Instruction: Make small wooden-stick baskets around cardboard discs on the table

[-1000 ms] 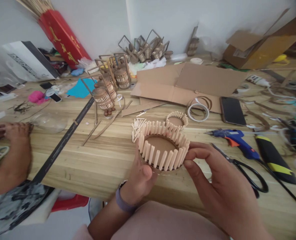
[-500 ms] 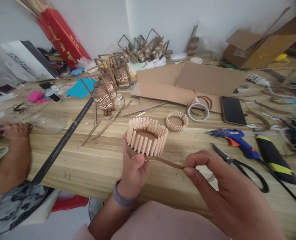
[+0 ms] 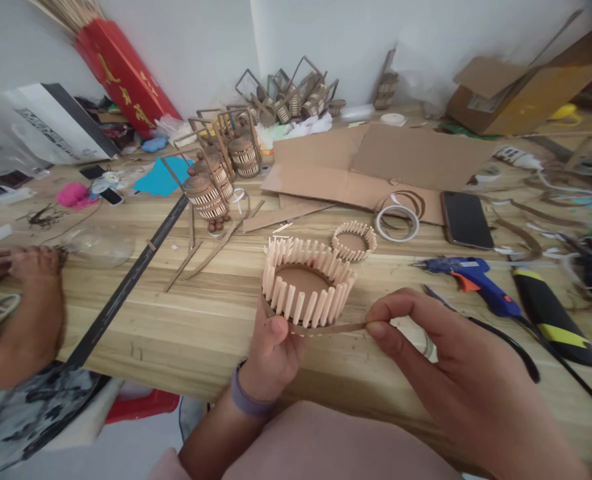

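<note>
My left hand [image 3: 276, 353] grips a small round basket [image 3: 309, 287] from its near left side, thumb pressed to the lower edge. The basket has a brown cardboard base ringed by upright pale wooden sticks. A narrow brown strip [image 3: 341, 328] runs along the near lower edge of the basket and out to the right. Its free end is pinched between thumb and forefinger of my right hand [image 3: 411, 347]. Beyond the basket lies a smaller ring of sticks on a brown base [image 3: 353, 243]. Black scissors [image 3: 506, 340] are partly hidden behind my right hand.
A blue glue gun [image 3: 476, 277], a black-and-yellow tool [image 3: 551, 317] and a phone [image 3: 469, 220] lie to the right. Cardboard sheets [image 3: 376, 160] and lidded stick baskets with handles [image 3: 209, 190] stand behind. Another person's hand [image 3: 36, 267] rests at the left.
My left hand and the basket have shifted right and slightly nearer, closer to my right hand. The strip's visible stretch between them is shorter and more level.
</note>
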The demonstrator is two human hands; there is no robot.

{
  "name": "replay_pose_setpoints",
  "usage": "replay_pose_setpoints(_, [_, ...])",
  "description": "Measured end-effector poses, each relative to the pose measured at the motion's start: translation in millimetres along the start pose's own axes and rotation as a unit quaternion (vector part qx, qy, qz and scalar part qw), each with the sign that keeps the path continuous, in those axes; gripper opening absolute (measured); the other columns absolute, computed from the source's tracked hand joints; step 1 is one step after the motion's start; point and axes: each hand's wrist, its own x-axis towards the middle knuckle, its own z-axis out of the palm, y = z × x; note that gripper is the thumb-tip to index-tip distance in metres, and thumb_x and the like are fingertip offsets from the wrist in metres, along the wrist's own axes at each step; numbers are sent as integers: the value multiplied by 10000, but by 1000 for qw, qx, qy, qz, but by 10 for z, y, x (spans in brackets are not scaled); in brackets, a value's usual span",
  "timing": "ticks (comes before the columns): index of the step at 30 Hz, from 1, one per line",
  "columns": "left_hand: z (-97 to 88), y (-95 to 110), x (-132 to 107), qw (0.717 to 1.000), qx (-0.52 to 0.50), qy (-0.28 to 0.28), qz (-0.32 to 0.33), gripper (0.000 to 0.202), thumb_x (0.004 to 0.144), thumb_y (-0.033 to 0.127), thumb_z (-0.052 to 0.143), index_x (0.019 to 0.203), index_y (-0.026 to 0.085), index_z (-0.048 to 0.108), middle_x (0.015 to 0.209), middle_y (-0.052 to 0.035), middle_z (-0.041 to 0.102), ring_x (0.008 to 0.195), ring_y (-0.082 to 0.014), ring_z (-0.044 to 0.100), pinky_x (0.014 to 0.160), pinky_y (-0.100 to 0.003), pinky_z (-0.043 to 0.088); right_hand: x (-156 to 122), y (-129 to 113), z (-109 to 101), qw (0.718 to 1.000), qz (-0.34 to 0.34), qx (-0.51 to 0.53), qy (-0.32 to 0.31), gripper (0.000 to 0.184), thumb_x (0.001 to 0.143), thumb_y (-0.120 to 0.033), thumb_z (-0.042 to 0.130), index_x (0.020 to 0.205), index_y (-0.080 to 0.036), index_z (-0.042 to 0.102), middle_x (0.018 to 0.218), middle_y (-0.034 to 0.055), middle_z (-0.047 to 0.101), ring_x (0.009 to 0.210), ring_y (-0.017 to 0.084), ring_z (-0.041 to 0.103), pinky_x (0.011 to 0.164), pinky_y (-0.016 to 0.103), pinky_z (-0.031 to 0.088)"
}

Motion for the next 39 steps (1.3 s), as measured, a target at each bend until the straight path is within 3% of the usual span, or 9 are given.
replay_pose_setpoints(9, [-12,-15,-14,999,13,-24,-26,812,570,619,825,1274,271,614,1173,-84,718,1141,-350,642,941,-447,556,110,-34,127,996,26,70,38,117,854,-313,570,758,-271,621,693,-30,697,617,174,643,590,284,481])
replay_pose_setpoints(16, [46,-37,-30,999,10,-15,-33,843,565,627,825,1298,283,589,1170,-69,716,1157,-328,634,929,-394,558,105,13,224,995,26,76,55,83,875,-288,589,797,-272,613,736,-34,695,665,166,661,636,277,508])
replay_pose_setpoints(19, [81,-52,-38,999,29,-31,-24,869,572,652,812,1321,287,564,1225,-80,689,1239,-350,575,980,-426,528,68,64,280,991,29,120,54,59,910,-294,580,859,-270,597,828,-19,698,758,161,670,681,274,519])
replay_pose_setpoints(25, [-30,-167,-19,994,70,-40,71,802,702,576,784,1378,253,499,1363,-114,598,1349,-344,471,1122,-462,389,40,98,384,959,15,261,106,48,942,-298,577,910,-263,582,919,20,672,866,168,661,750,302,548])
replay_pose_setpoints(30, [-62,-175,-5,984,117,-20,136,783,696,544,807,1358,252,510,1397,-126,564,1301,-342,520,1079,-447,434,74,93,415,946,-4,294,137,117,928,-341,609,842,-265,589,1033,51,644,1109,219,611,876,367,550])
replay_pose_setpoints(34, [-4,-121,-22,975,141,-41,166,732,725,541,787,1347,274,507,1333,-114,604,1214,-319,589,1009,-420,493,46,110,417,949,-16,299,98,55,945,-290,580,893,-275,568,1021,34,634,978,190,635,826,351,552])
replay_pose_setpoints(39, [40,-117,-47,972,187,-5,143,888,603,525,865,1354,246,481,1283,-136,626,1197,-362,589,1016,-450,486,-35,93,405,969,-19,224,107,48,940,-289,581,896,-276,569,976,34,627,957,215,611,807,375,517])
